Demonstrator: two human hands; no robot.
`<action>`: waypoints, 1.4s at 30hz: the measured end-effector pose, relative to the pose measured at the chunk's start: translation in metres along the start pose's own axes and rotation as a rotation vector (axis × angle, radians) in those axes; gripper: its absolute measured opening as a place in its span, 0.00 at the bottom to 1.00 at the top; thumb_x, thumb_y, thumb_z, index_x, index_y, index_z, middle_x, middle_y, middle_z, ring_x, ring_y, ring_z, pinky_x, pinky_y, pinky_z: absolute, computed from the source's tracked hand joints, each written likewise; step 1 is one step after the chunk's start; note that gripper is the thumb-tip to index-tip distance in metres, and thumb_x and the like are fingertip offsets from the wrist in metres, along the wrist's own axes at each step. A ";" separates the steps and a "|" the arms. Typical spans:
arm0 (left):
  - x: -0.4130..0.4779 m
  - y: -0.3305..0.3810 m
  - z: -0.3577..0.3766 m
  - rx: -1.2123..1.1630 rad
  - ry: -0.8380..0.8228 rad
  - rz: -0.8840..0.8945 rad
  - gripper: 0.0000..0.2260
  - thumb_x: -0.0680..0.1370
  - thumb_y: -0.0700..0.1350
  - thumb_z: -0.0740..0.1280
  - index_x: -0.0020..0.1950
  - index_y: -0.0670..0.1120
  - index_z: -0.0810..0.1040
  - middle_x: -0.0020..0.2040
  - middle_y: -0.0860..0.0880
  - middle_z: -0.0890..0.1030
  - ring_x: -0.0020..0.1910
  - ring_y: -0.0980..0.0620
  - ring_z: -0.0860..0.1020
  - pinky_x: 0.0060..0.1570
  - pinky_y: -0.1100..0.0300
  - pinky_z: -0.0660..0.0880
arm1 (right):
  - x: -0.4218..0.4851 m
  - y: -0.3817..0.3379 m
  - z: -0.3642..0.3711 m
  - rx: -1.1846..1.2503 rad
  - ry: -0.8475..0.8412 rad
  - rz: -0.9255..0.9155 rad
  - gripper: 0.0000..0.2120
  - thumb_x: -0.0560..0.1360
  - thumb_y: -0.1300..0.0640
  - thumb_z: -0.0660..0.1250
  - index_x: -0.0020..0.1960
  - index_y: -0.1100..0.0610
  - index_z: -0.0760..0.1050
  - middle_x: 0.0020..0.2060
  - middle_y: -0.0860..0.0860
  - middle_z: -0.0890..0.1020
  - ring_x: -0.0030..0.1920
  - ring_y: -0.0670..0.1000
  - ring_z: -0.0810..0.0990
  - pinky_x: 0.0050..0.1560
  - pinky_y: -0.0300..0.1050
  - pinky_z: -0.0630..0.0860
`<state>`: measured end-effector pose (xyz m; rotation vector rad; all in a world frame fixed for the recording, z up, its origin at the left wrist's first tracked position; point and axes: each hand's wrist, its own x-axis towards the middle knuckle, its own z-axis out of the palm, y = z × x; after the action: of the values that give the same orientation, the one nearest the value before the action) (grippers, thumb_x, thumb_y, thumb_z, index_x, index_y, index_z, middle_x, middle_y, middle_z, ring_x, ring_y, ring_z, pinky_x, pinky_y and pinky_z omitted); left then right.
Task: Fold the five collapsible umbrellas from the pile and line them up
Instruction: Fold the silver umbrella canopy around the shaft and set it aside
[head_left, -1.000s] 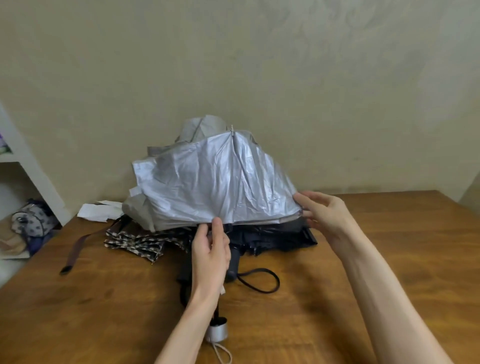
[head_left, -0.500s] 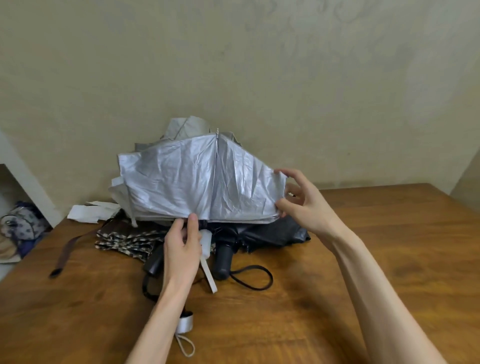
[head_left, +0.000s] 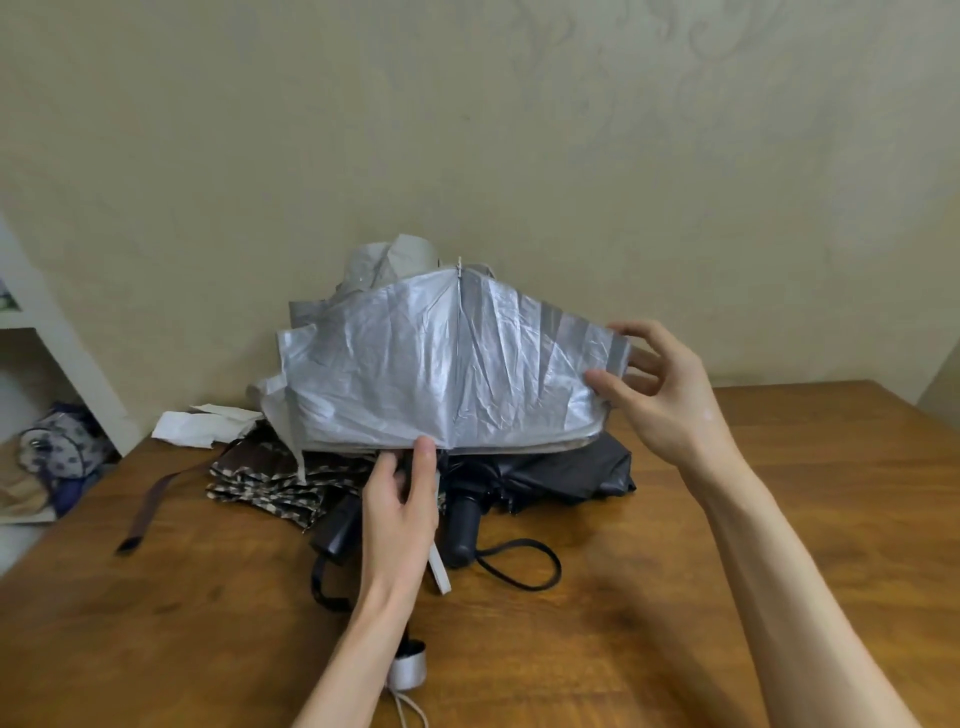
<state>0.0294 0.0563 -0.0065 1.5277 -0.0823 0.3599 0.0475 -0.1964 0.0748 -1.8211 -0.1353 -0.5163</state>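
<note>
Just above the pile at the back of the wooden table (head_left: 753, 519), the silver umbrella (head_left: 441, 374) is held half spread, its crinkled canopy facing the camera and a rib seam running down its middle. The left hand (head_left: 402, 499) pinches the lower hem at the foot of that seam, fingers curled round the edge. The right hand (head_left: 660, 395) grips the canopy's right edge, thumb on the front and the other fingers behind the cloth. A white closing strap (head_left: 439, 569) hangs beside the left wrist, and the umbrella's silver handle (head_left: 409, 670) shows under the left forearm, close to the tabletop.

Under the canopy lies the black umbrella (head_left: 561, 473), unfolded, its black handle (head_left: 462, 525) pointing towards the person with a wrist loop (head_left: 524, 566) on the wood. To its left lies the checked umbrella (head_left: 265, 483), with a brown strap (head_left: 150, 504) trailing out. The grey umbrella (head_left: 395, 265) rises behind the silver one. Crumpled white material (head_left: 197, 423) lies at the back left of the table.
</note>
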 end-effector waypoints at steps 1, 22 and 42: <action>-0.001 0.000 0.000 -0.010 -0.003 -0.005 0.18 0.82 0.59 0.64 0.43 0.46 0.69 0.31 0.52 0.66 0.27 0.58 0.63 0.25 0.67 0.63 | 0.000 0.001 0.001 -0.012 -0.009 -0.004 0.16 0.79 0.58 0.77 0.64 0.53 0.78 0.54 0.52 0.88 0.48 0.52 0.90 0.52 0.62 0.86; 0.035 0.000 0.026 0.028 -0.036 -0.005 0.16 0.88 0.54 0.59 0.46 0.45 0.66 0.30 0.53 0.64 0.25 0.56 0.60 0.23 0.64 0.59 | 0.007 -0.006 0.005 -0.612 0.148 -0.269 0.07 0.80 0.51 0.71 0.44 0.48 0.75 0.42 0.47 0.81 0.40 0.48 0.83 0.44 0.53 0.80; 0.043 -0.013 0.021 0.050 -0.106 0.100 0.17 0.87 0.53 0.60 0.42 0.46 0.66 0.29 0.55 0.66 0.25 0.57 0.62 0.24 0.66 0.60 | 0.021 0.016 -0.022 -0.392 -0.043 0.105 0.07 0.77 0.47 0.78 0.48 0.50 0.85 0.38 0.47 0.88 0.41 0.46 0.88 0.51 0.57 0.85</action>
<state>0.0770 0.0433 -0.0064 1.5958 -0.2352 0.3622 0.0657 -0.2253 0.0745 -2.2090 0.0355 -0.4512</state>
